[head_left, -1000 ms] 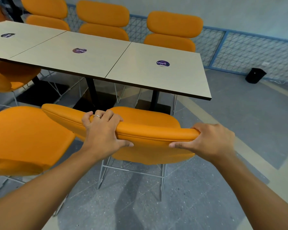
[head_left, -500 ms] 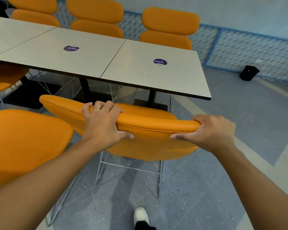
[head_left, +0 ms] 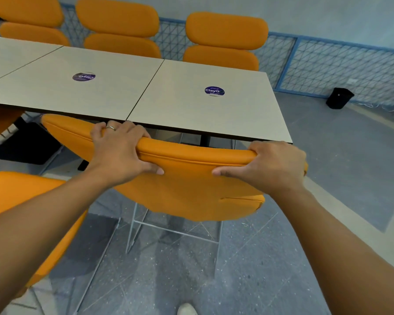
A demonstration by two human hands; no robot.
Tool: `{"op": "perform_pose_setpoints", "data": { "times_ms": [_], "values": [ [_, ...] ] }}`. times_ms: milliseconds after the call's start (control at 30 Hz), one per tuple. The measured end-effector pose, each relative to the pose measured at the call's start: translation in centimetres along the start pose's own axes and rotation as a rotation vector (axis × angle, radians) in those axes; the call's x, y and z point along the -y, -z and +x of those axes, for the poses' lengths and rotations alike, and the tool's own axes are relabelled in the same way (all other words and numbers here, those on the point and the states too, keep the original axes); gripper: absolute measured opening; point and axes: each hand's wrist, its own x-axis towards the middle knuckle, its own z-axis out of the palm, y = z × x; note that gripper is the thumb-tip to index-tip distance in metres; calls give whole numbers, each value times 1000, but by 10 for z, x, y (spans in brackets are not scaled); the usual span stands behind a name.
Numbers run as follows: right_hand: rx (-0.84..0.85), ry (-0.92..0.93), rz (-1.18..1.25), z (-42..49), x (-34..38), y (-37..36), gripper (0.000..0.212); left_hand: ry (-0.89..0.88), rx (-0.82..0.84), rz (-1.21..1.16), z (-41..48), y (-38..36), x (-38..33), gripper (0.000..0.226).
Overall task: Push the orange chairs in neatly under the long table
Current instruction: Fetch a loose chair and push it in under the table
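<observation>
The near edge of the long table [head_left: 191, 105] runs across my view to its right corner, and the top rim of the orange chair [head_left: 191, 185] I am holding sits just below that edge, with its left end reaching under the tabletop. To the right of the table end there is open grey floor [head_left: 328, 178] out to a blue mesh fence [head_left: 339, 64] and a small black bin [head_left: 339, 98]. On the left a second orange chair [head_left: 16, 196] stands just beside mine. Three more orange chairs [head_left: 223, 42] line the far side of the table. My chair is smooth orange upholstery with a piped seam along the top of the back, standing on thin pale wire legs [head_left: 168, 230]. Its seat is hidden behind the back, so I cannot tell how far under it goes. My left hand [head_left: 118, 153] grips the rim left of centre, fingers curled over the far side close against the table edge, thumb pressed on the near face. My right hand [head_left: 273, 167] grips the rim's right end the same way, just below the table's corner. The chair back spans the gap between both hands.
</observation>
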Motion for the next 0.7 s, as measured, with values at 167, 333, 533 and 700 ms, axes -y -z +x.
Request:
{"op": "perform_pose_setpoints", "data": {
  "times_ms": [167,333,533,700],
  "values": [
    [-25,-4,26,10,17,-3,100,12,10,-40,14,0,19,81],
    [-53,-3,58,-18,42,-17,92,30,60,-60,-6,0,37,79],
    [-26,-84,106,-44,61,-18,94,44,92,-87,-23,4,42,72],
    [-16,-120,77,-59,72,-14,93,21,116,-91,-28,8,50,75]
  ]
}}
